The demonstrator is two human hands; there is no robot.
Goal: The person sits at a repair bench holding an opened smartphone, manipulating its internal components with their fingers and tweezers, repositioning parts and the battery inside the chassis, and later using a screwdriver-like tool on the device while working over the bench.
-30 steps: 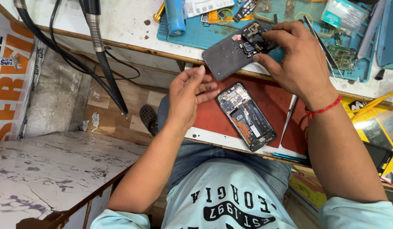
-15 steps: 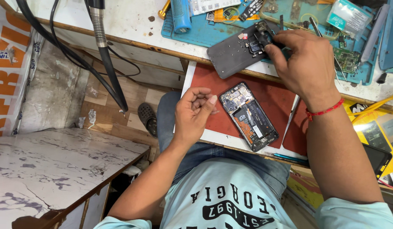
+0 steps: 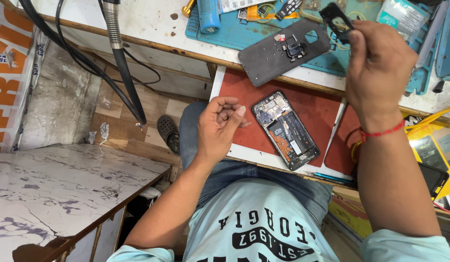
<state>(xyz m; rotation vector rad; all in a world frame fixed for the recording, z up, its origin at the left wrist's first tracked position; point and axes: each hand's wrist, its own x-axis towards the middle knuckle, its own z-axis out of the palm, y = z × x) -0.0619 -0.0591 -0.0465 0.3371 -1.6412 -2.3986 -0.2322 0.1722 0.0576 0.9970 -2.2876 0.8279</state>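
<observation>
**Right hand lifts a small black frame piece over the opened phone**

The right hand [image 3: 380, 68] pinches a small black frame piece [image 3: 335, 18] between thumb and fingertips, its fingers closed firmly on the lower edge so that the part stands up above the knuckles, raised over the far side of the workbench. A red thread circles that wrist.

The left hand [image 3: 220, 123] holds nothing that can be seen: its fingers are curled loosely inward toward the palm, thumb resting against them, and it hangs over the near edge of the red mat [image 3: 239, 87], just beside the opened phone [image 3: 285, 130].

That phone lies flat on the red mat with its back off, circuit board and battery exposed, tilted diagonally between the two hands. Beyond it, the grey back cover [image 3: 276, 54] rests inside-up, partly on the blue work mat [image 3: 220, 36] and partly over the bench edge, with a small black camera module [image 3: 295, 50] and a few tiny screws lying on it.

A blue cylinder-shaped tool [image 3: 209, 14] lies on the blue mat further left. A thick black hose [image 3: 125, 73] hangs down from the bench toward the floor, where a dark sandal [image 3: 167, 133] lies. A marble-patterned table [image 3: 55, 194] stands to the person's left
</observation>
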